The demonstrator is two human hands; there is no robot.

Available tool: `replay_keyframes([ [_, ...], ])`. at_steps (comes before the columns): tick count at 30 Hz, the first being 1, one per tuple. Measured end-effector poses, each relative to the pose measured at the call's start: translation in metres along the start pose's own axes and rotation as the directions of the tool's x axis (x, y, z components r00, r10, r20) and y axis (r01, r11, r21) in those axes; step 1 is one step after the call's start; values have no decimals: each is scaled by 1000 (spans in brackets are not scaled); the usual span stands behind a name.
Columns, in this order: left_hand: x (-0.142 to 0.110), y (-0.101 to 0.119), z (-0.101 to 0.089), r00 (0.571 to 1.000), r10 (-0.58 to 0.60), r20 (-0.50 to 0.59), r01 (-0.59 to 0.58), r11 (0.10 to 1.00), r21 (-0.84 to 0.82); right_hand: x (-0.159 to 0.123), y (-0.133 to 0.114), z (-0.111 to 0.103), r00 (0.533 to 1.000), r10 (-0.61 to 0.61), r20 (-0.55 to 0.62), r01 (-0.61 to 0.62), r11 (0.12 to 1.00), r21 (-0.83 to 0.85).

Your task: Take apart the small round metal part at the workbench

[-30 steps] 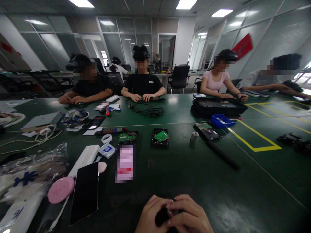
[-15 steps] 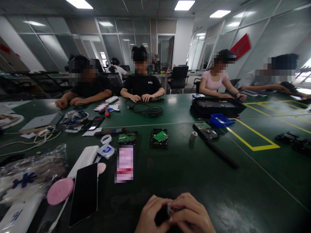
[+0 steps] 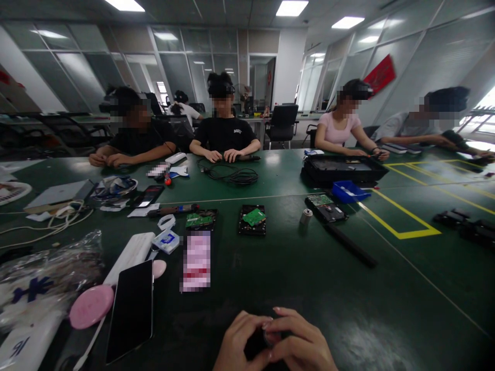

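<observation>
At the bottom edge of the head view, my left hand (image 3: 237, 342) and my right hand (image 3: 299, 342) are pressed together over a small dark object (image 3: 257, 342) with a round part. Both hands have their fingers curled around it. What the object is I cannot make out. They rest at the near edge of the green table (image 3: 294, 273).
A black phone (image 3: 129, 309), a pink disc (image 3: 91, 306), a plastic bag (image 3: 42, 278) and a white power strip (image 3: 129, 255) lie left. Hard drives with green boards (image 3: 253, 219) sit mid-table, beside a black bar (image 3: 350, 245) and blue tray (image 3: 350, 191). Several people sit across.
My right hand's fingers have shifted slightly over the object; the view has drifted a little. Otherwise nothing has moved.
</observation>
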State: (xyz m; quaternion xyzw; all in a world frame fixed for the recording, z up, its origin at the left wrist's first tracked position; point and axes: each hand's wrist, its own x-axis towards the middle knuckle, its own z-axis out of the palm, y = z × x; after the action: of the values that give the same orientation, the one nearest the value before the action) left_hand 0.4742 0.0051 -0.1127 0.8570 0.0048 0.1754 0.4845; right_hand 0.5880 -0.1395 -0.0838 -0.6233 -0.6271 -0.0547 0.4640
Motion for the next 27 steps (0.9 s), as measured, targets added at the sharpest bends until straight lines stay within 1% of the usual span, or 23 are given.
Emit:
replay_keyframes([
  [4,0,-1,-1,1000,8,-4,-8,1000,3,0,2,2,999,-40,-3,40,999,-6],
  [12,0,1,-2,1000,-16,19,16,1000,-7,5,-1,-3,998,-58,-36,59,998,9],
  [17,0,0,-1,999,-24,21,24,1000,-14,4,-3,-3,999,-31,-33,32,999,15],
  [22,0,2,-1,999,-38,27,39,999,-16,1,-2,2,1000,-18,-25,19,999,35],
  [27,1,4,-2,998,-50,33,51,999,-20,3,-2,2,999,-10,-31,11,999,52],
])
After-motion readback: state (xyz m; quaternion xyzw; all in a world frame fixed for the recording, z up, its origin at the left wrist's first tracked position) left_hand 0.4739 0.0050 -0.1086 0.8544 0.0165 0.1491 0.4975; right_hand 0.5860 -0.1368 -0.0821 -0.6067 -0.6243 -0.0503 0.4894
